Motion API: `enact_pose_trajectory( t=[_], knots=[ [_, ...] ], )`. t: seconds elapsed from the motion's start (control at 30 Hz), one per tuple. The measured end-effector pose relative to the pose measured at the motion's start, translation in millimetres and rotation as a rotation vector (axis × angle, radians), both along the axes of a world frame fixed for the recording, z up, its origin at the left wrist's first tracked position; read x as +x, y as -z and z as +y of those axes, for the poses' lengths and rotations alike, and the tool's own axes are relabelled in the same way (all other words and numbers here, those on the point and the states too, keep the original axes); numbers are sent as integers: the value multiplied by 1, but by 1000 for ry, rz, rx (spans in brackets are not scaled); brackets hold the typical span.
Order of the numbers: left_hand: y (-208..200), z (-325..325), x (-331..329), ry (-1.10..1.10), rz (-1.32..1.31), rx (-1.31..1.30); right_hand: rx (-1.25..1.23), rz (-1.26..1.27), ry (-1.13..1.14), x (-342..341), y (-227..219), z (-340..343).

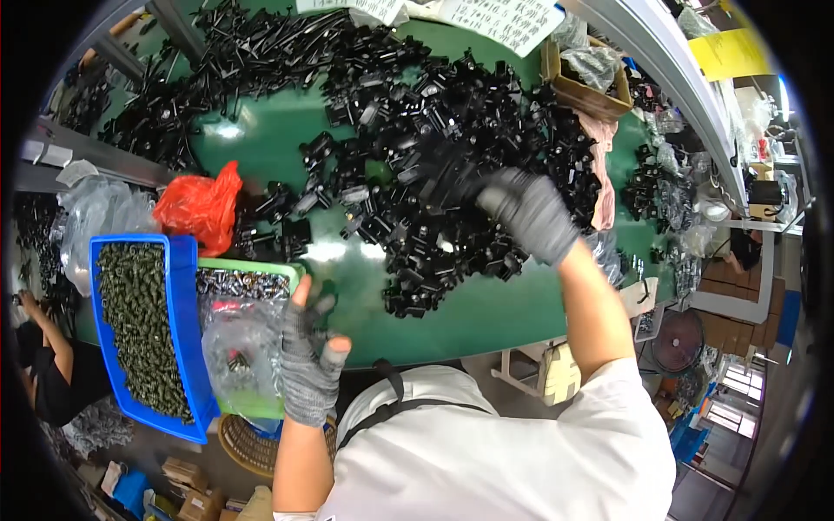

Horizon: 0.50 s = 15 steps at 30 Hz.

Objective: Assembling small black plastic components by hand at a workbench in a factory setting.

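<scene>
My left hand (313, 369), in a grey glove with bare thumb and index tips, is beside the green tray (297, 271). Its fingers are spread and nothing shows in them. That tray holds small shiny metal parts (243, 284) and a clear plastic bag (243, 347). My right hand (530, 213), gloved in grey too, reaches over a wide heap of black plastic parts (452, 104). Motion smears its fingers against dark parts, so I cannot make out whether it grips one.
Left of the green tray, a blue bin (191, 347) is full of dark olive springs or screw-like pieces (135, 321). A red plastic bag (201, 208) lies behind it. Long thin black parts (261, 52) are heaped at the back. A cardboard box (599, 95) stands back right. Another person's arm (54, 334) shows far left.
</scene>
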<state>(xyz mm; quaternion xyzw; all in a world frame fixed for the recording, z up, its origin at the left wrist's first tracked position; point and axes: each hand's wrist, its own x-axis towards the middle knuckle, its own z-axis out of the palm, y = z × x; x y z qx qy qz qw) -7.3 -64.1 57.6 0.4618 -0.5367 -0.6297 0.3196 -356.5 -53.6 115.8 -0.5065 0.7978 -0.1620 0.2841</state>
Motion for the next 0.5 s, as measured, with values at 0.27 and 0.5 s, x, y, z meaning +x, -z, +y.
enact_pose_trajectory(
  t=[0.27, 0.5],
  knots=[
    [29, 28, 17, 142, -204, 129, 580, 1065, -91, -307, 80, -63],
    [35, 46, 32, 2, -252, 218, -455, 255, 45, -127, 130, -148]
  ],
)
